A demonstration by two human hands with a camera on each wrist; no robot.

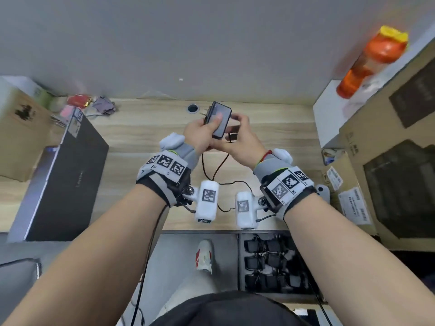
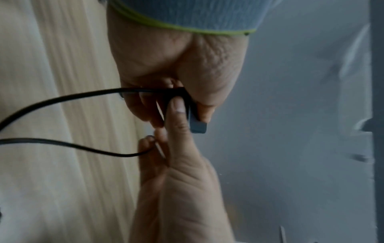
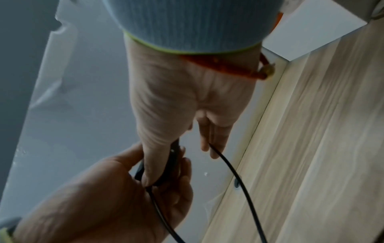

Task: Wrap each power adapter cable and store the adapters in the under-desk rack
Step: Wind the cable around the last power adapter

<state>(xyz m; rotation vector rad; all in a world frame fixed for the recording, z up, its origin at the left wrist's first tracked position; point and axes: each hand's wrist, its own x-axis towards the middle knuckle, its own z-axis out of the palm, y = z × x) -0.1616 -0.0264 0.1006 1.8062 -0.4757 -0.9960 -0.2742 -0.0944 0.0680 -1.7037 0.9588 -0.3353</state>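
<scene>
Starting the wrap on one adapter (image 1: 217, 120)
Left hand (image 1: 200, 135) is gripping it; right hand (image 1: 242, 140) is pinching its cable (image 1: 213, 170), likely needing looping next

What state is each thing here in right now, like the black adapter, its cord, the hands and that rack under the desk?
Power adapter: held above the desk, prongs out.
Cable: loose, not yet wrapped.
Left hand: grips the adapter.
Right hand: pinches the cable.
Under-desk rack: open, holding wrapped adapters.
Orange bottle: capped.
</scene>
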